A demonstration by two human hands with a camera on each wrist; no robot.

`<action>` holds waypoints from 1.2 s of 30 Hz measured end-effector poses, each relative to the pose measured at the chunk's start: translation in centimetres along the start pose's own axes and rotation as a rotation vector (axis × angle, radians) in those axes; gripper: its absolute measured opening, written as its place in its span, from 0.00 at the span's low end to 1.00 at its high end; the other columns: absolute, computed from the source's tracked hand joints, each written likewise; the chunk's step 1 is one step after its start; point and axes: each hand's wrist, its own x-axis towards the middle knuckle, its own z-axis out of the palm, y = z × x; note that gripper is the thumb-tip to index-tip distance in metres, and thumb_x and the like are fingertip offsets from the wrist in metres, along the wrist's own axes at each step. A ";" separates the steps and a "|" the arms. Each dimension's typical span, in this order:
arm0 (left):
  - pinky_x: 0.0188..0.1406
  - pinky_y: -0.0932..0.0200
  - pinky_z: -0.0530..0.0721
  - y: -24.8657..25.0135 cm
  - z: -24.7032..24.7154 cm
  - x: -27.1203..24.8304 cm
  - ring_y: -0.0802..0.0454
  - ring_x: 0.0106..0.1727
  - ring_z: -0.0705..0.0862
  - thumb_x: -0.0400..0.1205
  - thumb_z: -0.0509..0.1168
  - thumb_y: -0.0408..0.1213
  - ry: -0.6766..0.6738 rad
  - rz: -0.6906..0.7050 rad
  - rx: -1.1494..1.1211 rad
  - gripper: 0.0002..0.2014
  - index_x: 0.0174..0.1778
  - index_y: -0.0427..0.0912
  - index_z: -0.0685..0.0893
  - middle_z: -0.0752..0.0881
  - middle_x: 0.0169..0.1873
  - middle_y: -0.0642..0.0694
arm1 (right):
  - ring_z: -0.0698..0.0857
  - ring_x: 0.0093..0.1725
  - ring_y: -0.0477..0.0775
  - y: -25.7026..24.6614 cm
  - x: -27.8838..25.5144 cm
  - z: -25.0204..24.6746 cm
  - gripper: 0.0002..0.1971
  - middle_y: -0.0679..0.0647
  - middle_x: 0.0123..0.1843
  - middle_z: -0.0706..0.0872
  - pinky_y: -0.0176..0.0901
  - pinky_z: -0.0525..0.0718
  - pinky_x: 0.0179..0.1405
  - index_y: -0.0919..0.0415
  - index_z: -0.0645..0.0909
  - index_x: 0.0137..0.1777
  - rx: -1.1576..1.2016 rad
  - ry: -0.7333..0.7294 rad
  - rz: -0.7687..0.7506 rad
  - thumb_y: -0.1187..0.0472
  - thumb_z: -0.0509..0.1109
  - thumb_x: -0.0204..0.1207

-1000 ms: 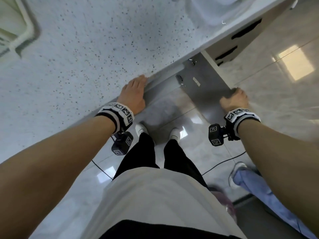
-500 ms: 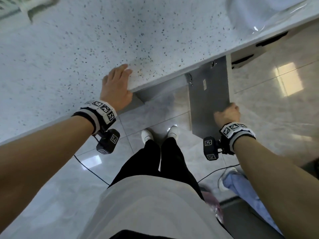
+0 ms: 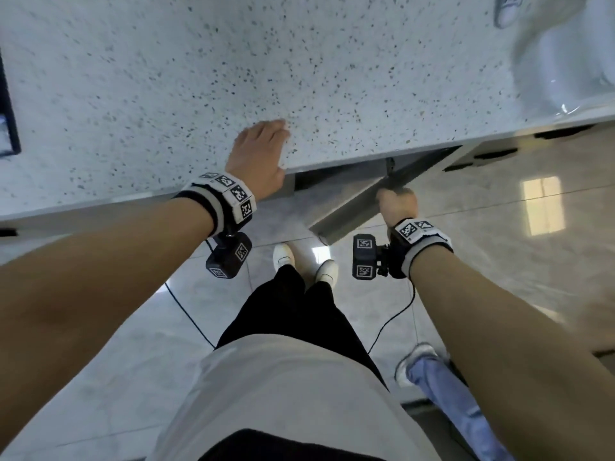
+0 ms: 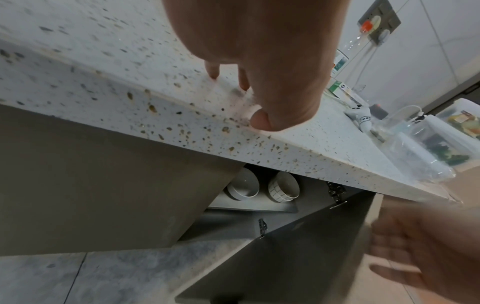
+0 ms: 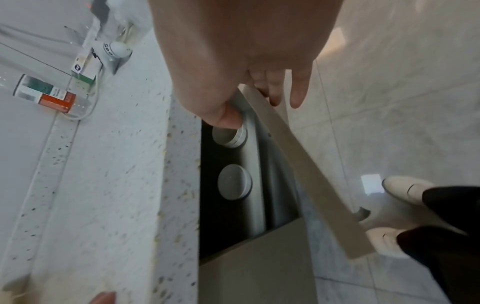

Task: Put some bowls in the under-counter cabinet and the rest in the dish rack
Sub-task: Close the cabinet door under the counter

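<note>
Inside the under-counter cabinet stand two bowls, a plain white bowl (image 4: 242, 187) and a grid-patterned bowl (image 4: 284, 189); the right wrist view shows them as the white bowl (image 5: 235, 182) and the patterned bowl (image 5: 230, 135). The grey cabinet door (image 3: 349, 211) stands partly ajar. My right hand (image 3: 397, 204) grips its top edge, thumb inside and fingers outside, seen close as the right hand (image 5: 233, 72) on the door (image 5: 306, 174). My left hand (image 3: 259, 158) lies flat on the speckled countertop (image 3: 332, 61) near its front edge. No dish rack is in view.
A white sink (image 3: 565, 61) is set in the counter at far right, with drawers (image 3: 496, 154) below it. Bottles, boxes and a clear container (image 4: 415, 144) sit along the counter. Another person's leg (image 3: 442, 384) stands behind my right arm. The neighbouring cabinet door (image 4: 103, 174) is closed.
The cabinet door has swung from wide open toward the cabinet with my right hand on its edge. My left hand slid from the counter's edge further onto the top.
</note>
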 end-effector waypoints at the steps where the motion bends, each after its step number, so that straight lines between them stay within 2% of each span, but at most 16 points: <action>1: 0.83 0.37 0.58 0.0 -0.1 0.0 0.40 0.83 0.61 0.75 0.65 0.31 -0.015 0.002 0.004 0.34 0.80 0.38 0.66 0.63 0.83 0.42 | 0.80 0.39 0.54 -0.9 0.2 0.7 0.16 0.57 0.46 0.80 0.49 0.80 0.45 0.65 0.75 0.60 0.079 -0.019 0.028 0.61 0.65 0.73; 3: 0.83 0.38 0.57 -0.2 -0.3 -0.1 0.40 0.84 0.59 0.76 0.64 0.31 -0.050 0.011 0.033 0.36 0.82 0.38 0.63 0.60 0.85 0.42 | 0.81 0.44 0.54 -2.8 0.7 1.4 0.14 0.56 0.50 0.78 0.53 0.84 0.52 0.60 0.71 0.60 0.244 -0.083 0.095 0.61 0.64 0.75; 5: 0.84 0.38 0.56 -0.2 -0.3 -0.2 0.41 0.85 0.57 0.75 0.64 0.29 -0.069 0.012 0.066 0.38 0.83 0.39 0.61 0.58 0.85 0.42 | 0.82 0.50 0.54 -4.0 1.8 1.8 0.12 0.54 0.52 0.78 0.49 0.85 0.50 0.56 0.71 0.58 0.336 -0.148 0.148 0.60 0.64 0.76; 7: 0.84 0.38 0.55 0.0 -0.4 -0.2 0.42 0.85 0.55 0.74 0.64 0.28 -0.071 0.004 0.067 0.39 0.83 0.39 0.60 0.57 0.86 0.42 | 0.84 0.55 0.56 -4.7 3.0 1.7 0.08 0.56 0.56 0.81 0.48 0.86 0.45 0.59 0.75 0.53 0.413 -0.141 0.219 0.63 0.65 0.76; 9: 0.84 0.39 0.54 0.2 -0.4 -0.2 0.42 0.86 0.55 0.75 0.63 0.29 -0.066 -0.009 0.056 0.38 0.83 0.39 0.60 0.56 0.86 0.43 | 0.85 0.58 0.56 -5.3 3.3 1.7 0.02 0.58 0.59 0.84 0.49 0.86 0.47 0.62 0.77 0.44 0.458 -0.125 0.263 0.67 0.65 0.78; 11: 0.84 0.39 0.54 0.3 -0.3 -0.2 0.42 0.86 0.55 0.76 0.62 0.30 -0.063 -0.017 0.062 0.38 0.83 0.40 0.59 0.56 0.86 0.43 | 0.82 0.59 0.55 -5.9 2.9 1.9 0.08 0.55 0.61 0.80 0.49 0.84 0.55 0.57 0.73 0.41 0.448 -0.179 0.215 0.66 0.60 0.81; 14: 0.84 0.38 0.53 0.3 -0.1 -0.2 0.42 0.86 0.53 0.76 0.62 0.31 -0.080 -0.020 0.082 0.38 0.84 0.40 0.58 0.54 0.86 0.44 | 0.81 0.52 0.54 -6.6 2.6 2.3 0.10 0.56 0.61 0.73 0.46 0.83 0.51 0.56 0.69 0.40 0.471 -0.211 0.171 0.65 0.55 0.84; 17: 0.84 0.38 0.53 0.1 -0.2 -0.3 0.43 0.86 0.52 0.77 0.63 0.33 -0.085 0.002 0.080 0.38 0.84 0.40 0.57 0.54 0.86 0.44 | 0.81 0.41 0.48 -6.6 2.6 2.1 0.09 0.56 0.61 0.75 0.47 0.83 0.49 0.56 0.71 0.41 0.454 -0.195 0.135 0.65 0.57 0.83; 21: 0.83 0.38 0.53 -0.1 -0.4 -0.4 0.43 0.86 0.52 0.75 0.64 0.34 -0.096 0.015 0.082 0.39 0.84 0.39 0.58 0.54 0.86 0.44 | 0.84 0.45 0.51 -6.2 1.6 2.3 0.07 0.56 0.57 0.79 0.47 0.86 0.47 0.53 0.75 0.43 0.178 -0.205 0.055 0.63 0.60 0.81; 22: 0.84 0.38 0.53 -0.1 -0.6 -0.5 0.43 0.86 0.52 0.75 0.64 0.34 -0.103 0.019 0.085 0.39 0.84 0.39 0.58 0.54 0.86 0.43 | 0.85 0.47 0.53 -6.4 1.0 2.5 0.06 0.57 0.56 0.81 0.47 0.86 0.47 0.56 0.79 0.48 0.126 -0.199 0.049 0.63 0.60 0.81; 24: 0.84 0.39 0.53 -0.1 -1.0 -0.7 0.43 0.86 0.52 0.75 0.64 0.34 -0.125 0.044 0.089 0.39 0.84 0.39 0.58 0.54 0.86 0.43 | 0.85 0.47 0.57 -6.6 -0.2 2.9 0.14 0.58 0.50 0.84 0.51 0.86 0.47 0.63 0.82 0.60 0.007 -0.183 0.022 0.63 0.60 0.80; 26: 0.84 0.41 0.53 -0.3 -1.5 -1.0 0.43 0.85 0.54 0.76 0.63 0.33 -0.136 0.071 0.082 0.37 0.83 0.39 0.61 0.55 0.86 0.43 | 0.82 0.42 0.57 -7.4 -2.2 3.1 0.14 0.58 0.44 0.84 0.51 0.84 0.44 0.66 0.84 0.56 -0.169 -0.187 -0.144 0.62 0.60 0.78; 27: 0.84 0.42 0.54 -0.5 -2.0 -1.3 0.43 0.85 0.56 0.76 0.62 0.31 -0.132 0.084 0.071 0.35 0.82 0.39 0.62 0.56 0.86 0.43 | 0.81 0.42 0.56 -8.0 -3.2 3.1 0.11 0.58 0.43 0.84 0.50 0.81 0.43 0.63 0.84 0.51 -0.225 -0.192 -0.250 0.62 0.61 0.78; 28: 0.84 0.42 0.56 -0.6 -2.5 -1.5 0.43 0.85 0.57 0.77 0.62 0.30 -0.129 0.096 0.058 0.34 0.82 0.39 0.64 0.58 0.86 0.43 | 0.81 0.43 0.55 -8.8 -4.5 2.9 0.10 0.56 0.44 0.85 0.48 0.80 0.45 0.63 0.84 0.51 -0.255 -0.195 -0.345 0.62 0.61 0.78; 31: 0.82 0.43 0.63 -0.4 -4.4 -2.2 0.43 0.84 0.61 0.78 0.60 0.27 -0.126 0.107 -0.011 0.31 0.80 0.42 0.68 0.61 0.85 0.45 | 0.81 0.54 0.50 -10.7 -7.0 2.3 0.15 0.52 0.57 0.84 0.41 0.78 0.57 0.62 0.81 0.65 -0.313 -0.193 -0.599 0.63 0.62 0.81; 36: 0.76 0.45 0.72 -0.1 -8.0 -3.0 0.49 0.80 0.67 0.80 0.56 0.27 -0.032 0.124 -0.106 0.27 0.76 0.48 0.72 0.68 0.81 0.52 | 0.83 0.57 0.53 -13.9 -9.0 0.5 0.17 0.55 0.62 0.85 0.43 0.81 0.57 0.60 0.79 0.69 -0.367 -0.196 -0.847 0.64 0.63 0.81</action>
